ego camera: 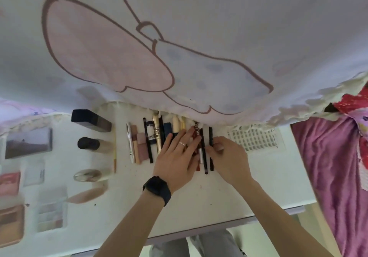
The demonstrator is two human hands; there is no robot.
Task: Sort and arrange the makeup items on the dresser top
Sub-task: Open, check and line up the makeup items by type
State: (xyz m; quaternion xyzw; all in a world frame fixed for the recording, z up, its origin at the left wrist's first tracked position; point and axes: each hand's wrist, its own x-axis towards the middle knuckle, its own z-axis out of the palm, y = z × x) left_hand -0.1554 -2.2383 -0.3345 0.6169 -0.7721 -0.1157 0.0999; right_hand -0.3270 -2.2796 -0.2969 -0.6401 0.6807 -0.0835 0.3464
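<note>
A printed cloth is overhanging the far ends of the makeup sticks, which are lying side by side mid-tabletop with their long axes running near to far. The left hand is lying flat across them, fingers straight. The right hand is pinching the black pencil at the row's right end, beside a white lattice tray.

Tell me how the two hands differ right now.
The left hand lies flat, fingers straight, on the row of makeup sticks; the right hand pinches a black pencil. The left wears a ring and a black wristband; the right shows neither. Both work at the same row.
</note>
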